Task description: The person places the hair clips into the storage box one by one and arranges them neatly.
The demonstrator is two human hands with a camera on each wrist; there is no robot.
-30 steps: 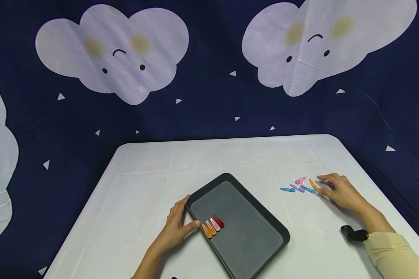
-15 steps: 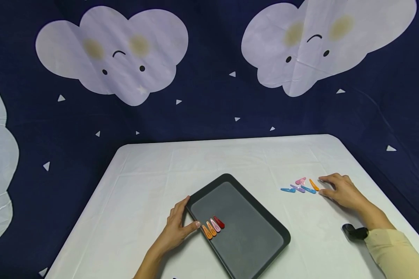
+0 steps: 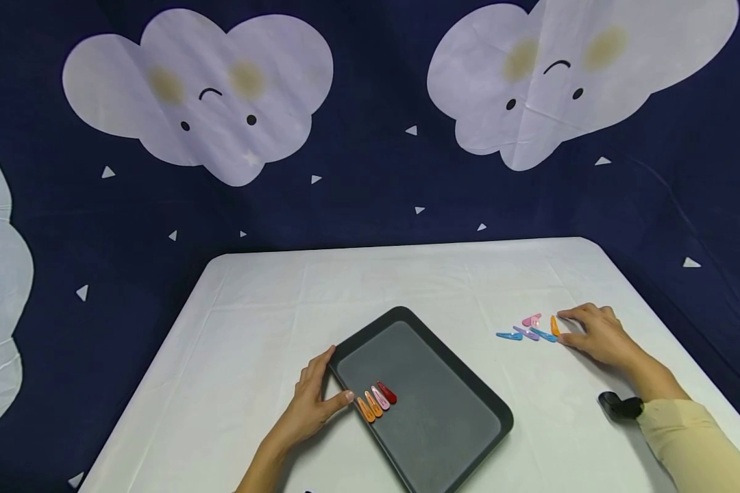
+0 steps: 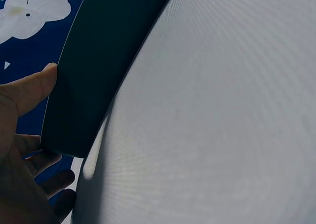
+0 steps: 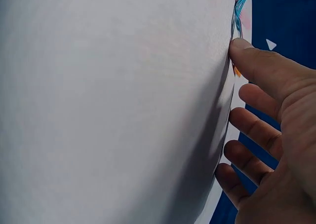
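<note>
On the surface [image 3: 253, 342], near its right edge, the right hand [image 3: 607, 339] is partly open, thumb and forefinger apart at either end of an orange clip [image 3: 554, 324] (whether it is pinched, one cannot tell). Just beside that clip, farther from the surface's right edge, lie a pink clip [image 3: 530, 320], a purple clip [image 3: 526, 333] and two blue clips [image 3: 509, 336]. The left hand [image 3: 308, 404] is spread wide, thumb and fingertips touching the tray [image 3: 438, 438] around its left corner. Inside, by the tray's left edge, two more orange clips [image 3: 366, 410], another pink one and a red clip [image 3: 387, 392] lie in a row.
</note>
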